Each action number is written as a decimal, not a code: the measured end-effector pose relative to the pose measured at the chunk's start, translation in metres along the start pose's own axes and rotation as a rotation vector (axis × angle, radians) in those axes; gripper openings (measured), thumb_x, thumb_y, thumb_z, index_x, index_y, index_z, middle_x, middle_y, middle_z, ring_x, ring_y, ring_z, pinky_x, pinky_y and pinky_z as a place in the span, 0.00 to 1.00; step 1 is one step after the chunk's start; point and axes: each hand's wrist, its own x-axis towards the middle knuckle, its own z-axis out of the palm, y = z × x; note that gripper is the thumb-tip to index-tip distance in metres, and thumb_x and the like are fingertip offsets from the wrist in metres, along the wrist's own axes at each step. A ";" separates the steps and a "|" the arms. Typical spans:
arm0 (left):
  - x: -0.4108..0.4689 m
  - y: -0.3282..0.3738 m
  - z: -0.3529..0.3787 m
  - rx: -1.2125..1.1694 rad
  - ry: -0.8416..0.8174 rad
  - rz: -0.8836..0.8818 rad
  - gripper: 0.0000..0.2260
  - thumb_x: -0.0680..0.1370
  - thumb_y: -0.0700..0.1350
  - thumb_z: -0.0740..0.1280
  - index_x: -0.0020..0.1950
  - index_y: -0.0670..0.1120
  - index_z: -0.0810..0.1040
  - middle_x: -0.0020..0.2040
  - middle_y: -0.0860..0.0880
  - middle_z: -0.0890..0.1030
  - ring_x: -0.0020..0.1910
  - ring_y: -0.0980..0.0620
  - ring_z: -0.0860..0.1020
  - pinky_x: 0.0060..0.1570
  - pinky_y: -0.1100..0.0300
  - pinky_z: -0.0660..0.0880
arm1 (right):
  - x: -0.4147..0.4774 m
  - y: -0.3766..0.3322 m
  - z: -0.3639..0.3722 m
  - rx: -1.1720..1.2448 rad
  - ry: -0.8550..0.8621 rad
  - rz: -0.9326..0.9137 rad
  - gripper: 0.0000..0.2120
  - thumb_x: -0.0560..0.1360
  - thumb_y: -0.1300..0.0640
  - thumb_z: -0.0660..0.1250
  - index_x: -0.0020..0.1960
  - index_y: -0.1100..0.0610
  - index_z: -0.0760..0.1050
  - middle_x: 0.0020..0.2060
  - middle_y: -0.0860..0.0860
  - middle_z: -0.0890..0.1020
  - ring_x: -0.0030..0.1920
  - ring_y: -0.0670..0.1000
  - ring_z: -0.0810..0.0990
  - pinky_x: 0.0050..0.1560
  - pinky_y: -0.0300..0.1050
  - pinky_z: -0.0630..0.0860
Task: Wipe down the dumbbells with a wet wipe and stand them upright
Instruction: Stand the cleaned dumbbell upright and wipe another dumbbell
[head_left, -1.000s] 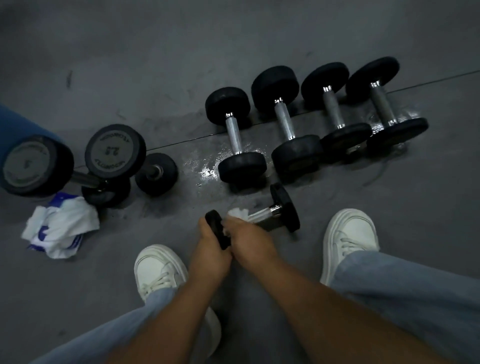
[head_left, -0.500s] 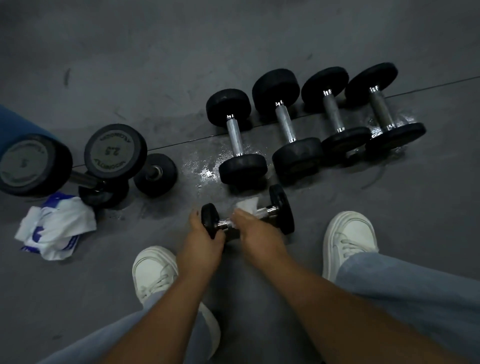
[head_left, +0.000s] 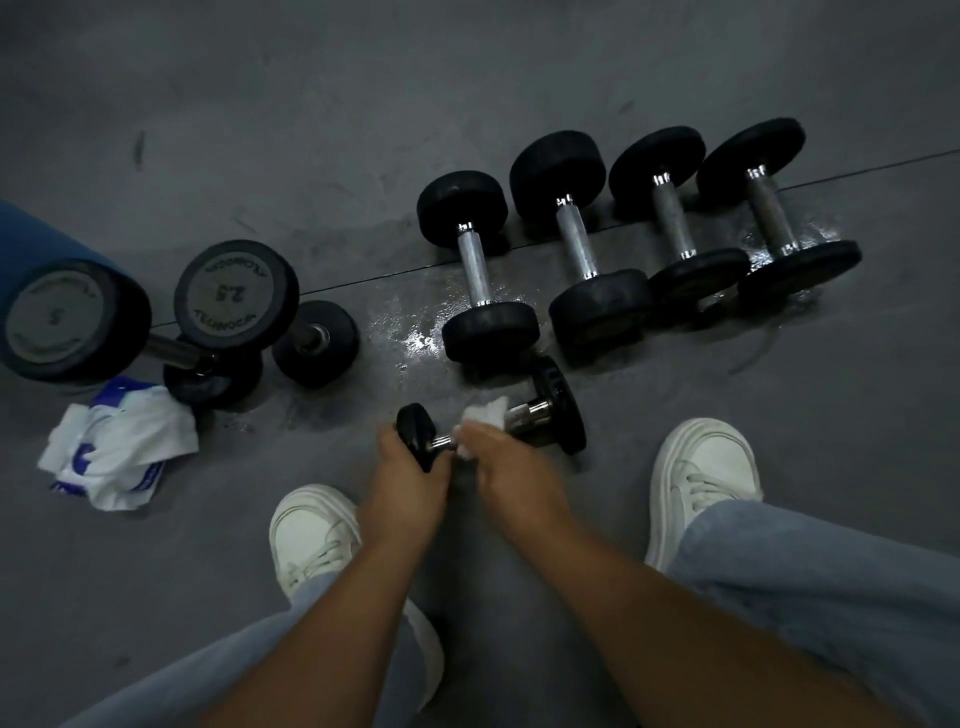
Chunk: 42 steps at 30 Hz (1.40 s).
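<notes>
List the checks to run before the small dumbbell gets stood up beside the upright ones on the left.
1. Left hand grip: ok, its fingers curl round the left head of the small dumbbell.
2. Wet wipe on the bar: ok, the right hand holds it wrapped there.
3. Both heads wiped: cannot tell.
4. Landing spot by the upright pair: probably ok, bare floor shows in front of it.
5. Floor dry: not ok, a wet patch glistens beside the lying row.
6. Lying row stood up: not ok, all four lie flat.
</notes>
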 end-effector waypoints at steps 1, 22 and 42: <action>-0.002 -0.002 0.004 -0.025 -0.032 0.026 0.33 0.76 0.47 0.71 0.74 0.48 0.56 0.60 0.41 0.80 0.57 0.39 0.79 0.55 0.49 0.76 | 0.004 0.004 -0.001 -0.015 0.027 0.034 0.18 0.79 0.47 0.54 0.67 0.43 0.70 0.68 0.44 0.74 0.65 0.52 0.76 0.64 0.44 0.72; 0.015 -0.005 0.000 0.000 -0.116 0.041 0.34 0.74 0.42 0.69 0.74 0.49 0.52 0.55 0.40 0.80 0.53 0.39 0.80 0.54 0.47 0.77 | -0.008 0.004 -0.003 0.092 0.021 0.087 0.18 0.78 0.39 0.55 0.64 0.39 0.73 0.61 0.43 0.79 0.62 0.50 0.77 0.60 0.41 0.71; -0.002 -0.012 0.006 0.077 -0.081 0.055 0.35 0.75 0.45 0.68 0.76 0.50 0.51 0.57 0.40 0.81 0.53 0.38 0.80 0.51 0.51 0.77 | -0.023 -0.005 0.002 -0.186 0.000 -0.113 0.17 0.81 0.42 0.55 0.68 0.38 0.70 0.66 0.42 0.75 0.66 0.48 0.74 0.61 0.39 0.68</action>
